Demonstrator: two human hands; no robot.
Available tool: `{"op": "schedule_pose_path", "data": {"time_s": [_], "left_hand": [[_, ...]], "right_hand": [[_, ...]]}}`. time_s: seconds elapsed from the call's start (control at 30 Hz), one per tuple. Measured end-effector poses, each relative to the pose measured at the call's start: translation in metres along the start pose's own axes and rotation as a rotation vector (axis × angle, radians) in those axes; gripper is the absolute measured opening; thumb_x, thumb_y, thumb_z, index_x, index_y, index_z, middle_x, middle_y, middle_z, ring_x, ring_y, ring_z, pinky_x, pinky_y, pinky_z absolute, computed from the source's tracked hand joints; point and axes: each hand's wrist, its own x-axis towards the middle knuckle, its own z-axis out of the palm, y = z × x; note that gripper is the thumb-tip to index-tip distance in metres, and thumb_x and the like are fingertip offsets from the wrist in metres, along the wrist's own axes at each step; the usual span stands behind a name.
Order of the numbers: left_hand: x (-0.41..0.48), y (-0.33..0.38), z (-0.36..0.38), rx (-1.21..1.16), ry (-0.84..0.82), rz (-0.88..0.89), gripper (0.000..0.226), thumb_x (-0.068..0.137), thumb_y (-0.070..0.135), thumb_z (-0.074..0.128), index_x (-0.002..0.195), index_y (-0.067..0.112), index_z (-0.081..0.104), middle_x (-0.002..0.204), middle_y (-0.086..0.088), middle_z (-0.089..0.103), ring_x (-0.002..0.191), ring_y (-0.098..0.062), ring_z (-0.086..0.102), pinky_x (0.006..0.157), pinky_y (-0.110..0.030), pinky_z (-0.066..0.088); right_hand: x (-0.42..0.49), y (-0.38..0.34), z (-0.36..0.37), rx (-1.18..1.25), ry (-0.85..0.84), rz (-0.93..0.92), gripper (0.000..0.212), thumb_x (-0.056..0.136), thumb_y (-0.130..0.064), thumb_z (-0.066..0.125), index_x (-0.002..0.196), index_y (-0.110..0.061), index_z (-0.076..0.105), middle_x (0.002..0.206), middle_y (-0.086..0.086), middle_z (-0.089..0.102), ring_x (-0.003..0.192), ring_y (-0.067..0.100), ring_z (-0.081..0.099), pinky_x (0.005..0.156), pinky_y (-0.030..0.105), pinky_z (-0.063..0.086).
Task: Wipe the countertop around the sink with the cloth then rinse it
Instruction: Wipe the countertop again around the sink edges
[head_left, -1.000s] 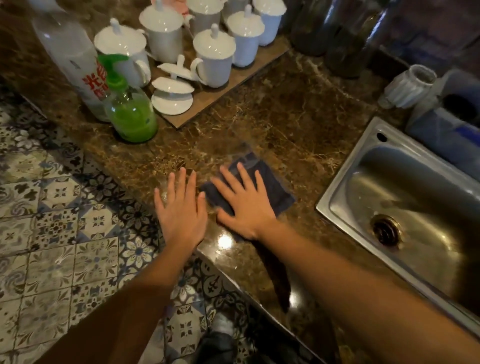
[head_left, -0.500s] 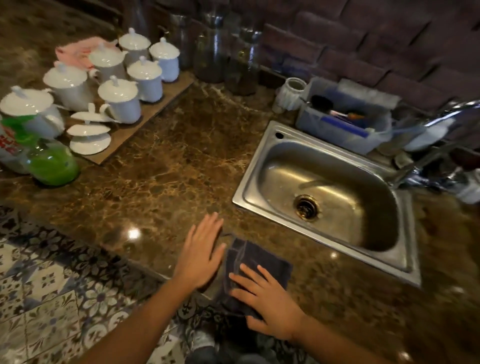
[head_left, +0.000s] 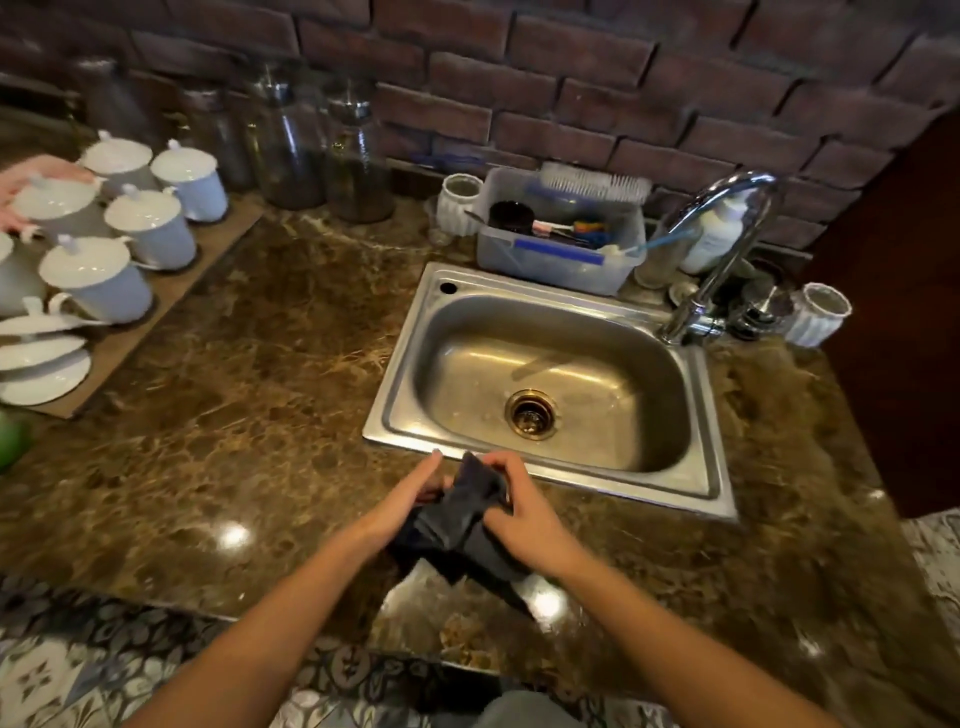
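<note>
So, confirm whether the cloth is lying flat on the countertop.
No, the left hand and right hand hold the cloth bunched up between them, near the sink front rim.

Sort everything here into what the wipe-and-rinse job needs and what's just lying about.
For the job:
cloth, held by left hand and right hand
countertop
sink
tap

Just lying about:
lidded cups
glass jars
tub of brushes
white bottle
</note>
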Motion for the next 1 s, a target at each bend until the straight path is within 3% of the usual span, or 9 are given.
{"op": "schedule_pose_path", "data": {"time_s": [0.13, 0.27, 0.33, 0.47, 0.6, 0.7, 0.83, 0.9, 1.0], "left_hand": [[-0.017, 0.031, 0.017, -0.082, -0.074, 0.024, 0.051, 0.098, 0.043, 0.033, 0.105, 0.006, 0.067, 0.092, -0.006, 0.074, 0.08, -0.016, 0.072, 0.065, -0.022, 0.055], [-0.026, 0.027, 0.023, -0.161, -0.097, -0.041, 0.058, 0.066, 0.057, 0.075, 0.105, 0.014, 0.074, 0.107, -0.003, 0.073, 0.095, -0.014, 0.07, 0.075, -0.024, 0.053], [-0.027, 0.011, 0.022, -0.195, -0.082, -0.084, 0.046, 0.063, 0.045, 0.083, 0.097, 0.014, 0.077, 0.107, -0.007, 0.074, 0.095, -0.014, 0.071, 0.075, -0.023, 0.055], [-0.026, -0.014, 0.017, -0.402, 0.029, -0.1, 0.05, 0.078, 0.023, 0.077, 0.123, 0.005, 0.063, 0.121, -0.015, 0.067, 0.114, -0.024, 0.063, 0.101, -0.034, 0.048], [-0.021, -0.009, 0.004, -0.56, 0.07, -0.055, 0.041, 0.082, 0.01, 0.062, 0.121, 0.0, 0.063, 0.12, -0.019, 0.066, 0.109, -0.027, 0.065, 0.088, -0.032, 0.056], [-0.012, 0.014, -0.015, -0.515, 0.086, 0.018, 0.029, 0.082, 0.013, 0.059, 0.107, 0.002, 0.07, 0.106, -0.016, 0.072, 0.093, -0.022, 0.071, 0.073, -0.027, 0.058], [0.018, 0.047, -0.047, -0.09, 0.383, 0.134, 0.023, 0.088, 0.015, 0.065, 0.109, 0.007, 0.061, 0.108, -0.017, 0.068, 0.089, -0.023, 0.067, 0.074, -0.03, 0.052], [0.036, 0.056, -0.069, 0.286, 0.665, 0.193, 0.039, 0.087, 0.021, 0.07, 0.119, 0.006, 0.052, 0.12, -0.021, 0.053, 0.106, -0.03, 0.057, 0.09, -0.038, 0.046], [0.045, 0.059, -0.096, 0.558, 0.762, 0.272, 0.052, 0.091, 0.029, 0.062, 0.136, 0.012, 0.042, 0.138, -0.015, 0.039, 0.13, -0.032, 0.039, 0.111, -0.044, 0.03]], "right_hand": [[0.032, -0.037, -0.039, -0.016, -0.209, 0.105, 0.049, 0.073, 0.0, 0.054, 0.12, -0.014, 0.047, 0.11, -0.003, 0.054, 0.105, 0.008, 0.051, 0.089, 0.013, 0.041], [0.057, -0.037, -0.059, -0.306, -0.307, 0.085, 0.043, 0.085, 0.008, 0.053, 0.124, -0.008, 0.052, 0.119, 0.009, 0.057, 0.109, 0.015, 0.051, 0.095, 0.021, 0.038], [0.06, -0.027, -0.063, -0.359, -0.385, 0.177, 0.041, 0.089, -0.003, 0.061, 0.128, -0.008, 0.049, 0.105, 0.005, 0.059, 0.093, 0.009, 0.053, 0.083, 0.014, 0.04], [0.065, -0.007, -0.055, -0.361, -0.536, 0.355, 0.045, 0.087, -0.033, 0.07, 0.125, -0.017, 0.053, 0.086, -0.011, 0.051, 0.072, -0.002, 0.049, 0.068, 0.011, 0.038], [0.078, 0.001, -0.046, -0.21, -0.482, 0.349, 0.014, 0.085, -0.029, 0.074, 0.086, -0.021, 0.062, 0.077, -0.012, 0.059, 0.07, -0.002, 0.053, 0.065, 0.014, 0.041], [0.096, -0.009, -0.04, -0.123, -0.397, 0.257, 0.014, 0.087, -0.014, 0.071, 0.076, -0.016, 0.063, 0.055, -0.017, 0.055, 0.052, -0.006, 0.048, 0.054, 0.01, 0.036], [0.141, -0.017, -0.015, -0.184, -0.104, 0.156, 0.005, 0.085, -0.01, 0.072, 0.086, -0.012, 0.067, 0.075, -0.002, 0.058, 0.069, 0.004, 0.049, 0.067, 0.022, 0.038], [0.16, -0.013, 0.003, -0.302, 0.133, 0.154, 0.015, 0.085, -0.012, 0.067, 0.099, -0.018, 0.065, 0.086, 0.001, 0.06, 0.082, 0.012, 0.054, 0.077, 0.028, 0.042], [0.16, -0.015, 0.043, -0.496, 0.322, 0.07, 0.036, 0.092, -0.023, 0.055, 0.128, -0.022, 0.052, 0.124, 0.003, 0.054, 0.115, 0.018, 0.049, 0.099, 0.034, 0.041]]}}
